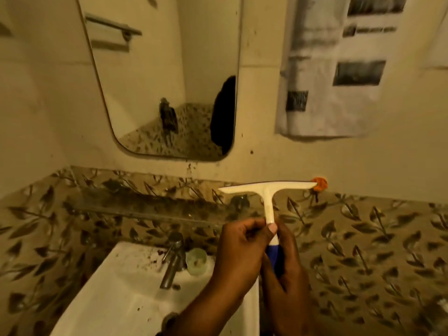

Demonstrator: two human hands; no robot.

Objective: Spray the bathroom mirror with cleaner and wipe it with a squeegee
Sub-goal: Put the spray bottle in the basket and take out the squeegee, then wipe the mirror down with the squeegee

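Note:
A white squeegee (269, 189) with a blue grip stands upright in front of me, its blade level and above my hands. My left hand (238, 253) curls round the handle from the left, thumb up on the white stem. From the right, my right hand (288, 260) wraps the blue grip. The mirror (169, 69), with rounded corners, hangs on the wall up and to the left of the squeegee. No spray bottle is in view.
A white sink (116, 299) with a metal tap (173, 260) sits below the mirror, a pale green round object (196, 260) beside the tap. A glass shelf (135, 209) runs under the mirror. A patterned towel (339, 69) hangs at upper right. An orange hook (320, 183) is on the wall.

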